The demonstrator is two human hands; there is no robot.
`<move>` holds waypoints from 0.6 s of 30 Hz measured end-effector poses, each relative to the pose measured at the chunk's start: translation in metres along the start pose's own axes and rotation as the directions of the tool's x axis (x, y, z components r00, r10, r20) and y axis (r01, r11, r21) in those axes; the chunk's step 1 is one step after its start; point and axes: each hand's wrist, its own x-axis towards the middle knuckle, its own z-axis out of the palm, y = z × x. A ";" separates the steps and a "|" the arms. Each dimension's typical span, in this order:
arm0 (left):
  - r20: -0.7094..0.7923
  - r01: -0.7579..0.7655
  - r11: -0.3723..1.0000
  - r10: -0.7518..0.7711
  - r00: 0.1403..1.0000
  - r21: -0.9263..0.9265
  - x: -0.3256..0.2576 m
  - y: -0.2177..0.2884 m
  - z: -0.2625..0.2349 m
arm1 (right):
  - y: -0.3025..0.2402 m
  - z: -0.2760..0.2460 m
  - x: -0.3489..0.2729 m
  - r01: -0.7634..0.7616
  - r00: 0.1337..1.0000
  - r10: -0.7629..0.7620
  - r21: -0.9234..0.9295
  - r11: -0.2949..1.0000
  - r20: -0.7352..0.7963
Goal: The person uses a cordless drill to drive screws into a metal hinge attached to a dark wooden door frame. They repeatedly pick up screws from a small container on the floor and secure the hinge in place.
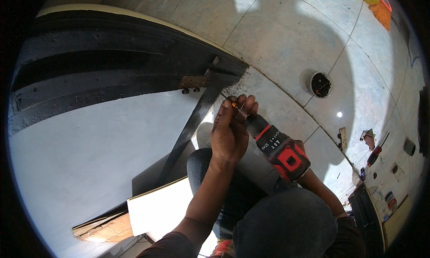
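Note:
A black and red cordless drill (282, 152) points up and to the left, toward the black wooden frame. My right hand (306, 179) is wrapped round its grip, mostly hidden beneath the tool's body. With thumb and fingers pinched at the front of the chuck, my left hand (230, 135) holds the slim drill bit (242, 111), which has a small orange part near its tip. Just left of these fingers, a rusty metal hinge (193, 82) lies on the frame's edge. The black frame (112, 65) surrounds a pale panel (103, 155).
A cup (320, 84) of dark small pieces stands on the tiled floor (277, 38). At the right lie a loose hinge (342, 138), a red and black screwdriver (376, 155) and several small items. An orange-bristled broom (380, 14) is at the far right. Dark debris is scattered by the frame's corner.

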 end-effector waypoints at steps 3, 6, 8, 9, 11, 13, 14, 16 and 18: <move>0.026 -0.003 0.999 0.004 1.000 -0.033 -0.001 0.005 0.000 | -0.002 -0.004 0.010 0.002 1.000 0.001 0.144 0.990 -0.021; -0.011 -0.057 0.998 0.057 0.998 0.012 -0.001 0.010 0.004 | -0.010 -0.006 0.023 -0.093 0.995 0.099 0.236 0.967 -0.016; -0.002 -0.100 0.995 0.100 0.995 0.021 0.004 0.015 0.008 | -0.014 -0.009 0.034 -0.219 0.975 0.221 0.371 0.902 0.038; -0.008 -0.116 0.993 0.116 0.993 0.009 0.007 0.017 0.009 | -0.016 -0.010 0.041 -0.177 0.983 0.180 0.358 0.917 0.024; -0.008 -0.157 0.988 0.157 0.988 -0.006 0.013 0.020 0.012 | -0.018 -0.012 0.053 -0.079 0.996 0.090 0.334 0.939 -0.018; 0.000 -0.172 0.985 0.172 0.985 -0.010 0.020 0.023 0.012 | -0.019 -0.014 0.062 0.061 0.996 -0.033 0.359 0.931 -0.085; 0.018 -0.183 0.983 0.183 0.983 -0.012 0.022 0.024 0.011 | -0.019 -0.015 0.066 0.121 0.990 -0.085 0.394 0.911 -0.108; -0.010 -0.185 0.983 0.185 0.983 0.002 0.025 0.027 0.009 | -0.019 -0.015 0.072 0.178 0.980 -0.117 0.437 0.882 -0.162; -0.015 -0.191 0.981 0.192 0.981 0.033 0.027 0.029 0.004 | -0.020 -0.014 0.075 0.193 0.977 -0.123 0.482 0.855 -0.173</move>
